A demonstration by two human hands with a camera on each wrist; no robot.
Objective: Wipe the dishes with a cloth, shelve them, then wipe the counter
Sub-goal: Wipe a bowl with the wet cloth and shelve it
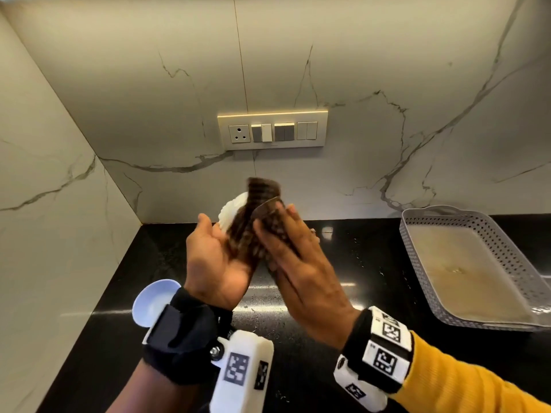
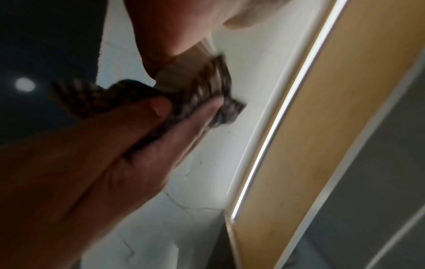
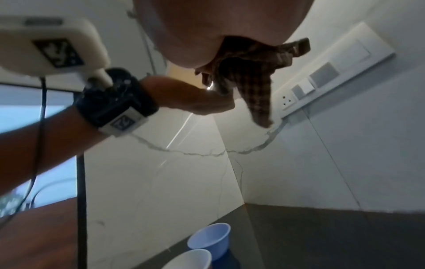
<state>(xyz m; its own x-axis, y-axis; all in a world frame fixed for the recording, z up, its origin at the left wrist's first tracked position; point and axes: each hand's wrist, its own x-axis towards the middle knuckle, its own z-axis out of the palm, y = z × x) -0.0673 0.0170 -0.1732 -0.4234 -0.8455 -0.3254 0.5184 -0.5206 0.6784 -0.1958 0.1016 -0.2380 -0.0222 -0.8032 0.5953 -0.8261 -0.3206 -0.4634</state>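
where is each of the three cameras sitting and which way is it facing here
Head: on the person's head, looking forward and down at the black counter, wall switch panel and grey tray; left hand and right hand show.
Left wrist: looks along the left hand's fingers, up past the brown cloth to the wall.
Right wrist: looks from under the right palm at the left wrist and cups.
Shared: all three see the cloth; head and right wrist both see the switch panel.

Glossy black stone counter (image 1: 372, 263); woven checked cloth (image 1: 262, 201); perforated plastic tray (image 1: 507, 234)
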